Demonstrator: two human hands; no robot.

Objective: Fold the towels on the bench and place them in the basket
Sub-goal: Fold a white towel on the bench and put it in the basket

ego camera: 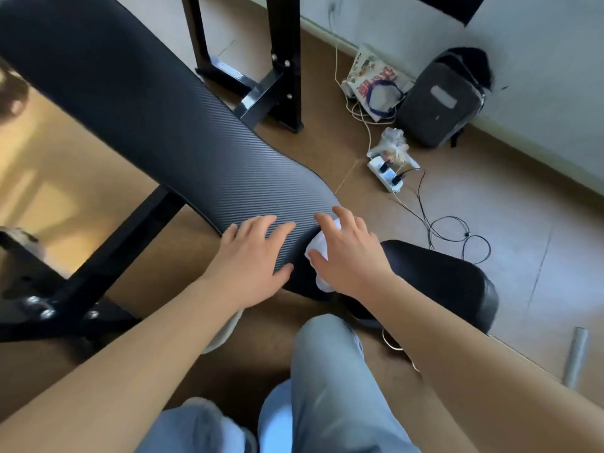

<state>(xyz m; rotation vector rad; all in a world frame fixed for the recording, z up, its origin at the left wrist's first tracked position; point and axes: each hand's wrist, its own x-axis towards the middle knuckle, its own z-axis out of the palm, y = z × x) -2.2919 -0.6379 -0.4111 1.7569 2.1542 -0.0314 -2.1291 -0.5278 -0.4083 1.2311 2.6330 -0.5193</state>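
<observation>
Towel first: where do we find it?

We find the white towel (322, 248) bunched at the near end of the bench's ribbed black backrest pad (147, 125), in the gap between that pad and the smooth black seat pad (441, 276). Only small parts of it show.

What are our hands doing?

Our right hand (349, 256) lies on top of the towel, fingers spread wide and lightly bent, pressing down and covering most of it. Our left hand (255, 259) rests flat on the backrest pad with fingers fanned out, holding nothing. The two hands are close but apart.

Can we read any writing?

We see a printed paper bag (366, 76) leaning at the wall with large red characters on it, too tilted and blurred for us to read. The grey backpack (438, 103) beside it carries a pale patch, and we make out no letters there.

What else is on the floor?

We see a white power strip (387, 173) with black plugs in it, a crumpled clear plastic bag (392, 142) touching its far end, and thin cables (457, 230) looping over the brown floor. Our legs, in light blue jeans (327, 371), fill the near edge of the view. Something pale hangs beneath our left forearm; we cannot tell what it is.
</observation>
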